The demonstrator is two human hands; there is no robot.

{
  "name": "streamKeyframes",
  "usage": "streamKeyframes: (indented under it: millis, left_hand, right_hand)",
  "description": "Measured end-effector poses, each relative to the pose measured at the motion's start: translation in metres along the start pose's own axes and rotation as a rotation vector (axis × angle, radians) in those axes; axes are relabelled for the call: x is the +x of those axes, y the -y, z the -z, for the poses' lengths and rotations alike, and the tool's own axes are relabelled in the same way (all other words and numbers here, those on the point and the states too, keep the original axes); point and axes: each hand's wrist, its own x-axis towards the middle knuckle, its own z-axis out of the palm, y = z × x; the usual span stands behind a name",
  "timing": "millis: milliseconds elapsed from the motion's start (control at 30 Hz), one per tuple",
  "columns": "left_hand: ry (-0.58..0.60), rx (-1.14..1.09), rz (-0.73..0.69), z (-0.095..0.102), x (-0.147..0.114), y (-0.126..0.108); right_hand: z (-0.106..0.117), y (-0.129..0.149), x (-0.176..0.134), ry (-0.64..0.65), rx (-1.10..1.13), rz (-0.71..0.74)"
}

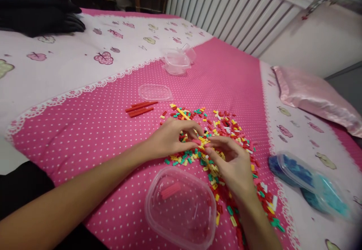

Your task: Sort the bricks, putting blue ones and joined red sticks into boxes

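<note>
Over a spread-out pile of small plastic building bricks (216,171) in red, yellow, green, white and pink, my two hands almost meet. My left hand (166,138) is closed, pinching a small pink brick (195,141) between thumb and fingers. Close beside it, my right hand (237,167) pinches another pink piece, mostly covered by the fingertips. Whether the two pieces touch, I cannot tell. Nearest to me lies a clear plastic container (148,204) with a pink block of bricks (171,190) inside. Several long red brick sticks (140,108) lie left of the pile.
A clear lid (155,92) lies behind the red sticks, and clear tubs (177,65) stand farther back. Containers of blue pieces (296,171) and teal pieces (329,197) sit at right, near a pink pillow (316,95). Black clothing (36,12) lies far left; a white radiator (223,8) borders the bed.
</note>
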Motion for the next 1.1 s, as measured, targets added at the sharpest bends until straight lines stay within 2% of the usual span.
streamKeyframes:
  millis: [100, 333, 533, 733, 867, 933, 1000, 1100]
  left_hand:
    - [-0.009, -0.006, -0.028, -0.004, -0.002, -0.003]
    - [0.004, 0.052, -0.085, -0.008, -0.003, -0.004]
    - [0.016, 0.064, -0.136, -0.01, -0.003, -0.003]
    - [0.006, 0.052, -0.121, -0.012, -0.004, -0.002]
    - [0.018, 0.021, -0.087, -0.013, -0.002, -0.004]
    - [0.035, -0.012, -0.026, -0.006, 0.0, -0.005]
    - [0.006, 0.003, 0.055, 0.007, 0.002, -0.003]
    - [-0.135, 0.257, 0.121, 0.034, 0.003, 0.004]
  right_hand:
    - [-0.003, 0.002, -0.003, 0.002, -0.024, -0.019]
    - [-0.006, 0.004, -0.002, 0.029, 0.026, 0.052]
    - [-0.006, 0.012, -0.007, 0.032, -0.118, 0.098]
    - [-0.006, 0.015, -0.01, 0.025, -0.24, 0.158]
    - [-0.006, 0.014, -0.009, 0.041, -0.237, 0.153]
    - [-0.004, 0.012, -0.007, 0.044, -0.176, 0.117]
    - [-0.001, 0.009, -0.003, -0.005, -0.089, 0.084]
    - [0.007, 0.003, 0.004, -0.169, 0.028, 0.078]
